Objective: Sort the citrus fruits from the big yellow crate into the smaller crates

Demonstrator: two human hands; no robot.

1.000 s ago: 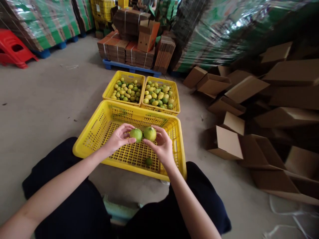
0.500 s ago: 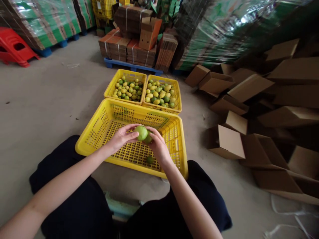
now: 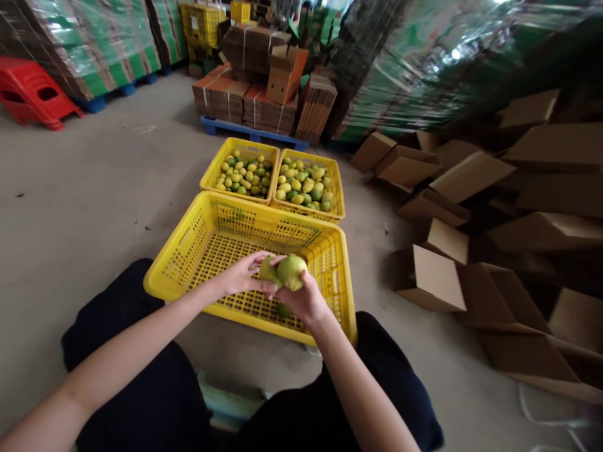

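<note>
- Grey floor (image 3: 117,188) spreads around, with open cardboard boxes (image 3: 438,276) well to the right of the right hand (image 3: 307,303).
- Fingers and thumb of the left hand (image 3: 241,275) grip a yellow-green fruit (image 3: 268,271).
- Beside it, the right hand grips a second fruit (image 3: 293,272), which overlaps the first in view.
- Below both hands sits a large yellow crate (image 3: 245,317); a green fruit (image 3: 283,311) in it shows partly, near the right hand.
- Beyond the hands, two fruit-filled crates (image 3: 238,194) stand side by side.

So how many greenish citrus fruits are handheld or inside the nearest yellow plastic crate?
3: one fruit in left hand, another in right hand, a third in the crate; more may be hidden.
</note>
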